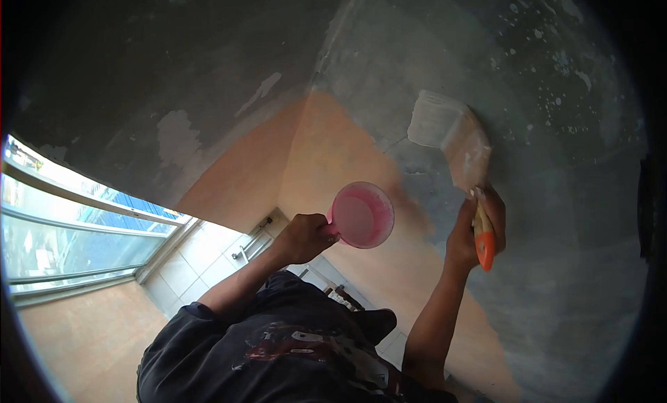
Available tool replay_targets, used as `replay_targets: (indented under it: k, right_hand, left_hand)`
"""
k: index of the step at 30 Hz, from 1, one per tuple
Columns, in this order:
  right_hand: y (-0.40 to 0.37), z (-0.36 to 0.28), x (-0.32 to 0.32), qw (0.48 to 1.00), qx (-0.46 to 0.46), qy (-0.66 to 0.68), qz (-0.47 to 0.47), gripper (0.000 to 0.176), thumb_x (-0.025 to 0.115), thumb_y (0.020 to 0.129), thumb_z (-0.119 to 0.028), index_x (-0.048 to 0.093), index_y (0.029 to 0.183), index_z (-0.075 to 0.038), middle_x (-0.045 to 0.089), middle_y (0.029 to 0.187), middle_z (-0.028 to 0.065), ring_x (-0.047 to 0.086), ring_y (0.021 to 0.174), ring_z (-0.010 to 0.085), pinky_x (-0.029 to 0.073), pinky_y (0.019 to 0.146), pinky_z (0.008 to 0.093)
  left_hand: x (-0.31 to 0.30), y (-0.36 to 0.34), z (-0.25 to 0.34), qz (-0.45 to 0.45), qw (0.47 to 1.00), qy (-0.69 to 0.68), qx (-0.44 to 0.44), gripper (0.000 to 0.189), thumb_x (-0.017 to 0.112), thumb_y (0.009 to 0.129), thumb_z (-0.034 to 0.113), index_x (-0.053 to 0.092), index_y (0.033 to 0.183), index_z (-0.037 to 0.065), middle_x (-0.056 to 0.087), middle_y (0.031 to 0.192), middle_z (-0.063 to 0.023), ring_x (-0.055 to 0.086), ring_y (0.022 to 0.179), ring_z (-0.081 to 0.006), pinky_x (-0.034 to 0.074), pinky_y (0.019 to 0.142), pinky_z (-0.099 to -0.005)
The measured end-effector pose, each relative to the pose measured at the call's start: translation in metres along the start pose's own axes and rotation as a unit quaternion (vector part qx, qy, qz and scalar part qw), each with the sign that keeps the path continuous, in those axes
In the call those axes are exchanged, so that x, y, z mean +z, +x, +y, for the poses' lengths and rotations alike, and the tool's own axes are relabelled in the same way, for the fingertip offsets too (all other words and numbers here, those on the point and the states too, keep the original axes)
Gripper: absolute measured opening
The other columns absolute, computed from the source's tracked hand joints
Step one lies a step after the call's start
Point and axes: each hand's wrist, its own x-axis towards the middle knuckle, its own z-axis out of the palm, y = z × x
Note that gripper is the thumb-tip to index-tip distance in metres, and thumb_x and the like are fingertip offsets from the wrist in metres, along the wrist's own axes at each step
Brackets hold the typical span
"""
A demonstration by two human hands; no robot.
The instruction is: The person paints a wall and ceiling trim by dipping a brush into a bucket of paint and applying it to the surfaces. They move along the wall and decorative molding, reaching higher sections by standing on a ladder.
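Note:
My left hand (pixel 303 237) is closed around the handle of a pink plastic dipper (pixel 384 226). Pale, whitish liquid (pixel 356 219) shows inside the dipper. In my right hand (pixel 470 233) is a paintbrush (pixel 484 244) with a wooden handle and an orange end. Its broad head, pale and coated, reaches up to the grey wall surface (pixel 389 69). Beside the bristles lies a wet whitish patch (pixel 434 118) with streaks in it. My fingers wrap the brush near the base of its head, partly hiding it.
Lower parts of the wall are orange (pixel 326 146), with rough pale patches and white specks (pixel 559 59) on the grey area. A window (pixel 83 229) stands at the left. Below are white tiles (pixel 208 247) and a metal fitting (pixel 251 249).

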Motion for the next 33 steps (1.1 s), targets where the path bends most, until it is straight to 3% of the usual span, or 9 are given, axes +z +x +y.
replay_targets:
  k: [4,7,16,19,25,33]
  right_hand:
    - [-0.008,-0.022,0.015,0.998,0.001,0.048,-0.038,0.01,0.062,0.085,0.008,0.062,0.094,0.003,0.065,0.094,0.0166,0.065,0.083,0.0251,0.054,0.074,0.0343]
    - [-0.021,-0.019,0.067,0.991,0.011,0.118,-0.065,0.023,0.067,0.075,0.01,0.066,0.096,-0.002,0.067,0.097,0.0175,0.068,0.085,0.0292,0.056,0.074,0.035]
    - [-0.015,0.009,0.205,0.969,0.005,0.239,-0.066,0.023,0.07,0.077,0.005,0.065,0.098,-0.005,0.066,0.096,0.0127,0.067,0.084,0.0263,0.055,0.072,0.0342]
    - [-0.009,0.016,0.201,0.974,0.001,0.2,-0.102,0.022,0.069,0.078,0.004,0.065,0.098,-0.005,0.066,0.096,0.0122,0.067,0.083,0.0281,0.054,0.071,0.035]
    - [-0.011,-0.004,0.121,0.993,-0.053,0.089,-0.053,0.024,0.066,0.078,0.011,0.065,0.098,-0.003,0.067,0.097,0.0131,0.068,0.088,0.0262,0.057,0.073,0.0345]
    - [-0.017,0.012,0.207,0.979,-0.041,0.192,-0.053,0.024,0.067,0.079,0.01,0.065,0.1,-0.003,0.066,0.097,0.0114,0.067,0.087,0.0231,0.056,0.075,0.0313]
  left_hand:
    - [0.008,-0.006,-0.014,0.003,1.0,-0.011,-0.018,0.033,0.07,0.085,0.03,0.065,0.091,-0.003,0.066,0.082,-0.0213,0.067,0.08,-0.0331,0.051,0.072,-0.0401]
    - [0.01,-0.009,-0.022,0.013,1.0,-0.007,-0.022,0.034,0.071,0.084,0.03,0.066,0.09,-0.003,0.067,0.081,-0.0216,0.067,0.079,-0.0342,0.051,0.072,-0.0406]
    - [0.016,-0.014,-0.032,0.018,0.999,0.003,-0.05,0.035,0.069,0.084,0.031,0.066,0.089,-0.003,0.066,0.083,-0.0237,0.067,0.082,-0.0372,0.051,0.073,-0.0422]
    - [0.02,-0.017,-0.033,0.01,0.998,-0.009,-0.059,0.035,0.066,0.085,0.031,0.066,0.09,-0.004,0.067,0.084,-0.0241,0.067,0.083,-0.0374,0.051,0.075,-0.0424]
    - [0.023,-0.02,-0.035,0.011,0.997,-0.044,-0.064,0.036,0.062,0.087,0.032,0.066,0.092,-0.003,0.067,0.086,-0.024,0.066,0.086,-0.0392,0.053,0.076,-0.0433]
    - [0.013,-0.022,-0.031,0.002,0.997,-0.025,-0.075,0.037,0.063,0.087,0.034,0.064,0.095,-0.002,0.067,0.088,-0.0241,0.066,0.087,-0.0409,0.053,0.078,-0.0452]
